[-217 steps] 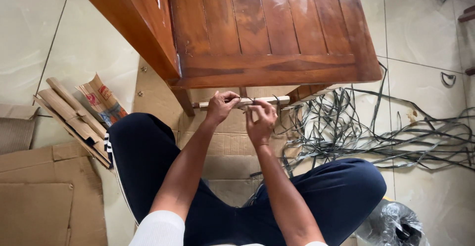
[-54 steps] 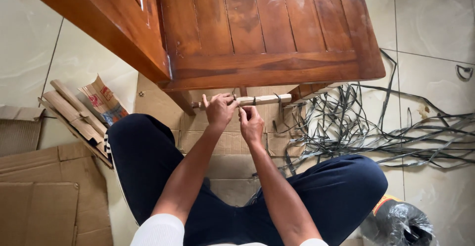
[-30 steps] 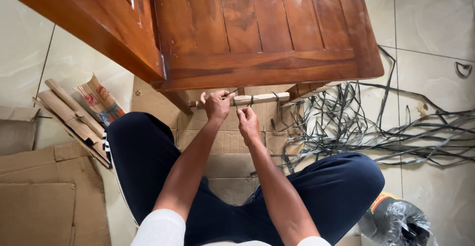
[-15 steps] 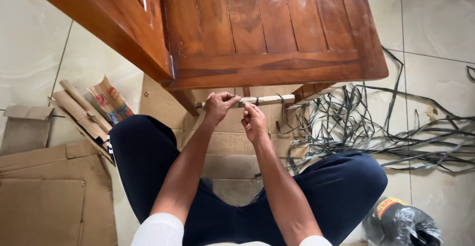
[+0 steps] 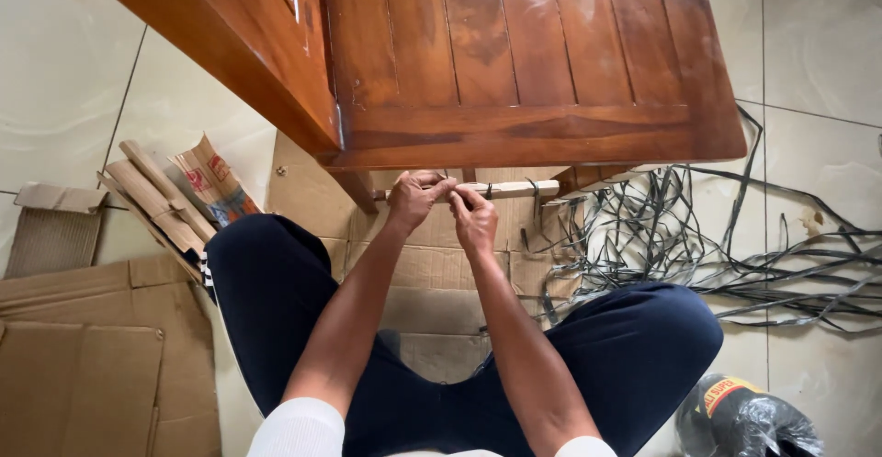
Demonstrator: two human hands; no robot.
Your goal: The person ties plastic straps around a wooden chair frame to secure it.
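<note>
from the head view, looking straight down: the person sits cross-legged on flattened cardboard (image 5: pixel 432 269), and the thing both hands work on is a pale wooden rail (image 5: pixel 514 188) running level just under the front edge of the dark wooden chair (image 5: pixel 514 62). it looks stiff and fixed at its ends, so i'd judge it won't flex or shift under the fingers; the thin dark strip (image 5: pixel 488 191) wound on it near the right hand looks light, springy and a bit slick, best pinched close to the rail where it stays taut.

the left hand (image 5: pixel 415 198) is curled around the rail from the front, fingers closed over it, thumb side up. the right hand (image 5: pixel 475 218) sits just beside it, fingertips drawn together in a pinch right at the rail; whether they nip the strip or only press the wood i cannot tell.

a loose tangle of the same dark strips (image 5: pixel 698 246) sprawls over the tiles to the right, and a dark plastic bag (image 5: pixel 749 420) lies by the right knee. folded cardboard pieces (image 5: pixel 170 200) rest at the left.
</note>
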